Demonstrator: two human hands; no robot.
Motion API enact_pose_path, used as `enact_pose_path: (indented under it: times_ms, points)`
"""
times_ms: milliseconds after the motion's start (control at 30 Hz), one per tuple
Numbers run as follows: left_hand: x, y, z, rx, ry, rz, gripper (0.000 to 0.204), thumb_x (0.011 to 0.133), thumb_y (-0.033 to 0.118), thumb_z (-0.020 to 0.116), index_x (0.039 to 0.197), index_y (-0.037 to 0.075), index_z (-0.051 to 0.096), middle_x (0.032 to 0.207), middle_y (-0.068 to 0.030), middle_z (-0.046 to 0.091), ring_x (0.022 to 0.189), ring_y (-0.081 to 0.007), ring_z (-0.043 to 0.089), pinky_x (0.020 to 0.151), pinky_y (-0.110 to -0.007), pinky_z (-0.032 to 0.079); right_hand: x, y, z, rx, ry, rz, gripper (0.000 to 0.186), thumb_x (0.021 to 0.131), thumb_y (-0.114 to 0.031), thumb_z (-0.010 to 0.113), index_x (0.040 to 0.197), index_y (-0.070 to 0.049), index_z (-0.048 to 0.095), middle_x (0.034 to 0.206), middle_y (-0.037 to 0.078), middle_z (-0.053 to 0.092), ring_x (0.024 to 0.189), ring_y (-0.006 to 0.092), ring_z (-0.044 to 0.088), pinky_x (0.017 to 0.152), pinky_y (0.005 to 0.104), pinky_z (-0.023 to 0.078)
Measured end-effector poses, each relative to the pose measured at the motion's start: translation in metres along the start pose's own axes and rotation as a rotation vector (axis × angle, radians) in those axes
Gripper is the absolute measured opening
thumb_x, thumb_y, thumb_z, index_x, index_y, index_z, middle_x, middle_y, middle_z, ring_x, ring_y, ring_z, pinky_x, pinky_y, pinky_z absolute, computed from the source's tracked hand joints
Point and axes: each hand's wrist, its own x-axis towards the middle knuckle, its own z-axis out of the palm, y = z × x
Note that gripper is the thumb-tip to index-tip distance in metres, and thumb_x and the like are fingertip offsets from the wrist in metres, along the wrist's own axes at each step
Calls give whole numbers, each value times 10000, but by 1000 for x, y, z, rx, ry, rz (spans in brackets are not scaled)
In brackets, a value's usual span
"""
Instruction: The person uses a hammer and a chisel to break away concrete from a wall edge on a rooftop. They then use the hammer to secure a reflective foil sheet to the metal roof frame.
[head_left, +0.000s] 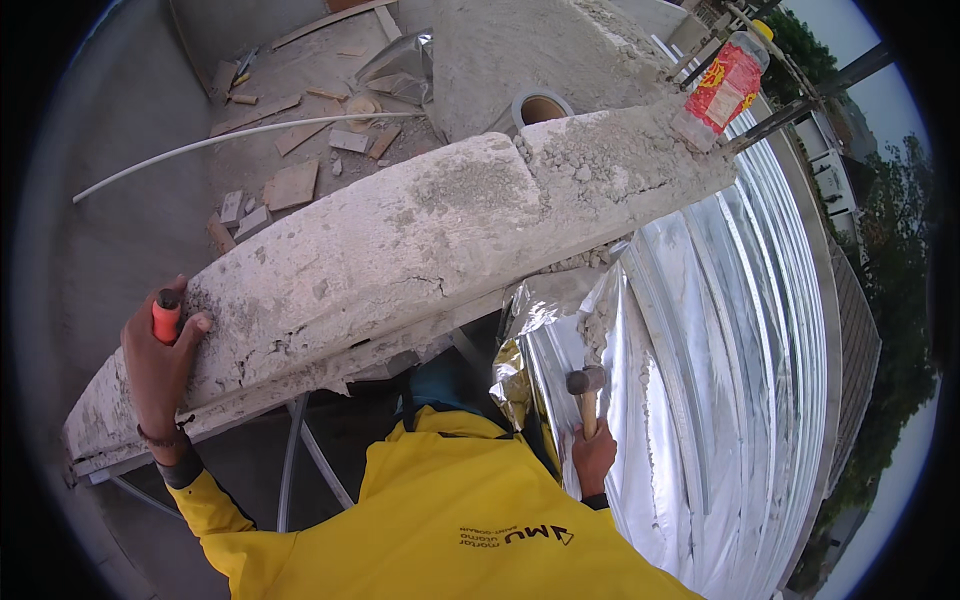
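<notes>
My left hand (158, 365) is at the left end of a pale block wall (390, 225), closed around the red-orange handle (166, 318) of a tool with a black end. The tool's tip is hidden, so I cannot tell its exact kind. Over silvery foil sheeting (665, 400) on the right, my right hand (594, 458) grips a hammer (586, 382) by its light wooden handle. The dark hammer head points away from me, well apart from the left-hand tool. Cracks and crumbled mortar mark the wall top.
A red-labelled bottle (722, 90) with a yellow cap stands at the wall's far right end. Beyond the wall lie a curved white pipe (250, 138), wood scraps (292, 185), block pieces and a roll (541, 107). Metal bars (322, 462) run below the wall; ribbed roofing drops away right.
</notes>
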Motion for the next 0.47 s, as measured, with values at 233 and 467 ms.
enact_pose_path:
  times_ms: [233, 467]
  points:
    - [7, -14, 9, -101, -60, -15, 726, 695, 437, 835, 1233, 6, 607, 1170, -170, 662, 1107, -273, 628, 938, -377, 483, 6, -7, 1, -122, -89, 1, 304, 823, -212, 699, 1044, -27, 602, 844, 228, 673, 804, 455, 641, 703, 513, 498]
    - [-1, -30, 2, -235, -207, -275, 775, 785, 431, 777, 1380, 37, 474, 1381, -195, 513, 1264, -318, 506, 1074, -437, 394, 9, 102, 25, -237, -255, -300, 460, 825, -383, 703, 1183, -103, 634, 1127, 153, 695, 1112, 261, 640, 966, 433, 461]
